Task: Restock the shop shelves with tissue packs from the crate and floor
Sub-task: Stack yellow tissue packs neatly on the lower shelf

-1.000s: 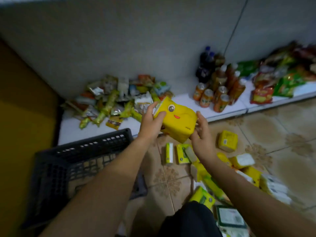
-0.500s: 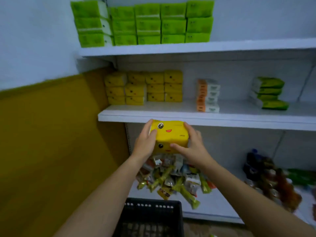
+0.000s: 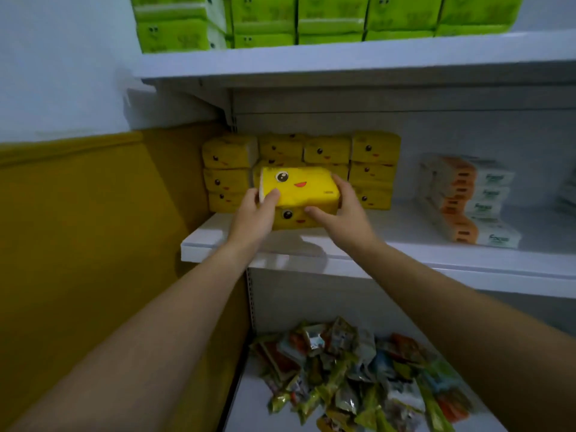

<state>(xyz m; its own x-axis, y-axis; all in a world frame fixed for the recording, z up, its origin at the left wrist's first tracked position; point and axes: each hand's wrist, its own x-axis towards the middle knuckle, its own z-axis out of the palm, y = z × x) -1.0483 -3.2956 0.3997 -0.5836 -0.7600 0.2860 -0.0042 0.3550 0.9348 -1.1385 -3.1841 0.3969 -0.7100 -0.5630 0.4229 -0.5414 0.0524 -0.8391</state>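
Observation:
Two yellow tissue packs with cartoon faces, stacked one on the other (image 3: 299, 188), are held between both hands over the middle shelf (image 3: 405, 257). My left hand (image 3: 254, 215) grips their left end with the thumb on top. My right hand (image 3: 341, 213) grips the right end, fingers curled round the side. The lower pack (image 3: 291, 217) sits at or just above the shelf board; I cannot tell if it touches. Behind them stands a stack of matching yellow packs (image 3: 374, 169) against the shelf's back wall.
Green tissue packs (image 3: 330, 20) fill the top shelf. White-and-orange packs (image 3: 464, 198) are stacked to the right on the middle shelf. Loose snack sachets (image 3: 352, 375) lie heaped on the bottom shelf. A yellow-and-white wall (image 3: 93, 213) closes the left side.
Both hands lifted the yellow packs from floor level up to the middle shelf and forward toward the yellow stack. The view rose from the floor and crate to the shelves.

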